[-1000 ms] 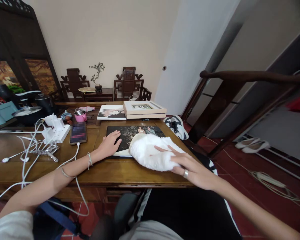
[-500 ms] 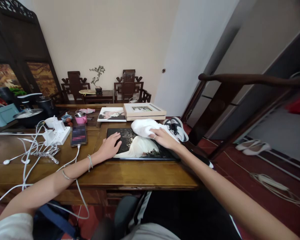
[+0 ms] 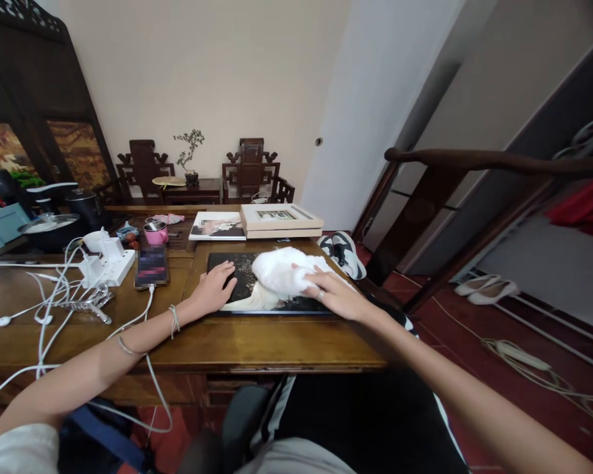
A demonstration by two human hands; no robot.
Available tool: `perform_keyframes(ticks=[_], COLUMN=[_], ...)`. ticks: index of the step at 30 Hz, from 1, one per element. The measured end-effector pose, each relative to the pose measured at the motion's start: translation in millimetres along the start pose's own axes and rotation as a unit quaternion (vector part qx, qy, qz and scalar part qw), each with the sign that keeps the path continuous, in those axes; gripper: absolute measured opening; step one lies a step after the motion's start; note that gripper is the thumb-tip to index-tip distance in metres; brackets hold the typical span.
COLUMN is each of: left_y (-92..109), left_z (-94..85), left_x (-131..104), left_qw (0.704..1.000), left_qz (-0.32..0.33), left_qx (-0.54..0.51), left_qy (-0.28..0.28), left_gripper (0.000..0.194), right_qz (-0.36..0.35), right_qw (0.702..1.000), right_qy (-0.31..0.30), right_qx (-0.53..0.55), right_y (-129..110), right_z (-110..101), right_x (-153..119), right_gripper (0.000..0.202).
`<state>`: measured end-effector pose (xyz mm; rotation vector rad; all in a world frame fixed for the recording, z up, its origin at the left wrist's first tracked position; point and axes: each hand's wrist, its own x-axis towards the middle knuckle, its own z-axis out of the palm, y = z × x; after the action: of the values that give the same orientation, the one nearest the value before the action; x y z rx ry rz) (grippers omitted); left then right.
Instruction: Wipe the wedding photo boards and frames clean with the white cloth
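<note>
Fluffy white cloth [image 3: 278,271] partly hides the dark rectangular photo panel [image 3: 244,270]. Right hand [image 3: 337,295] grasps cloth; left hand [image 3: 214,289] lies unclenched.

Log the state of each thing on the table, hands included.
Left hand: resting on the photo panel
Right hand: on the white cloth, grip unclear
White cloth: bunched, partly covering the photo panel
Photo panel: lying flat, picture side up
Phone: screen lit, cable plugged in
Power strip: plugs inserted
Pot: lid on
Pink mug: upright
</note>
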<state>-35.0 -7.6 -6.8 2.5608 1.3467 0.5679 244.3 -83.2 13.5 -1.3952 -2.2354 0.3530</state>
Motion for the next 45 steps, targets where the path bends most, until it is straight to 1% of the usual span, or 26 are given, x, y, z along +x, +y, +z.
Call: perform_keyframes(ticks=[4, 6, 8, 11, 15, 18, 20, 22, 25, 30, 32, 34, 36, 37, 39, 42, 45], left_y=[0.0, -0.7, -1.8, -3.9, -4.6, -3.4, -2.9, -3.0, -4.1, -6.2, -6.7, -6.9, -6.8, -6.7, -6.4, -5.8, -5.2], left_z=[-0.6, -0.3, 0.4, 1.9, 3.1, 2.8, 2.4, 2.0, 1.9, 2.2, 2.3, 2.3, 2.2, 2.1, 2.1, 2.1, 2.2], left_x=[-0.6, -0.6, -0.2, 1.0, 2.0, 1.6, 1.3, 1.2, 1.5, 2.4, 2.6, 2.7, 2.7, 2.7, 2.8, 2.9, 3.0], left_qw=[1.0, 1.0, 1.0, 1.0, 1.0, 1.0, 1.0, 1.0, 1.0, 1.0, 1.0, 1.0, 1.0, 1.0, 1.0, 1.0, 1.0], left_qz=[-0.001, 0.002, 0.005, 0.007, 0.012, 0.011, 0.009, 0.007, 0.01, 0.013, 0.012, 0.012, 0.012, 0.012, 0.01, 0.007, 0.006], left_qx=[-0.003, -0.003, -0.004, -0.002, 0.002, 0.002, 0.003, 0.003, 0.004, -0.001, -0.003, -0.001, 0.002, 0.003, 0.003, 0.003, 0.003], left_qy=[0.001, 0.003, 0.006, 0.006, 0.008, 0.007, 0.007, 0.007, 0.002, 0.002, 0.002, 0.003, 0.003, 0.003, 0.001, 0.004, 0.005], left_gripper=[0.041, 0.041, 0.04, 0.04, 0.041, 0.041, 0.041, 0.041, 0.041, 0.041, 0.041, 0.041, 0.041, 0.041, 0.041, 0.042, 0.042], right_qz=[0.025, 0.035, 0.041, 0.04, 0.012, -0.013, -0.046, -0.072, -0.058, -0.013, 0.014, 0.033, 0.042, 0.044, 0.037, 0.015, -0.002], right_qw=[0.998, 0.997, 0.997, 0.997, 0.999, 0.999, 0.998, 0.997, 0.998, 0.998, 0.997, 0.996, 0.995, 0.995, 0.995, 0.996, 0.998], right_qy=[0.045, 0.055, 0.061, 0.058, 0.029, 0.004, -0.022, -0.027, 0.0, 0.027, 0.042, 0.055, 0.061, 0.06, 0.046, 0.019, 0.007], right_qx=[-0.023, -0.028, -0.033, -0.038, -0.033, -0.035, -0.034, -0.032, -0.036, -0.059, -0.067, -0.07, -0.071, -0.073, -0.078, -0.082, -0.069], right_y=[35.4, 43.9, 44.3, 32.3, 3.4, -19.3, -29.7, -32.2, -18.8, 27.6, 41.6, 47.5, 44.7, 40.4, 27.1, 1.8, -21.4], right_z=[-1.5, -1.2, 0.4, 5.5, 11.9, 11.8, 10.3, 8.7, 6.7, -0.8, -4.0, -5.2, -3.8, -2.2, 2.6, 10.1, 12.6], right_x=[43.0, 54.5, 56.3, 39.1, -12.2, -50.2, -64.4, -66.3, -46.8, 16.3, 38.3, 52.1, 54.8, 51.3, 35.0, -7.9, -53.4], right_gripper=[0.026, 0.025, 0.024, 0.022, 0.022, 0.023, 0.022, 0.02, 0.019, 0.021, 0.022, 0.023, 0.023, 0.022, 0.021, 0.022, 0.022])
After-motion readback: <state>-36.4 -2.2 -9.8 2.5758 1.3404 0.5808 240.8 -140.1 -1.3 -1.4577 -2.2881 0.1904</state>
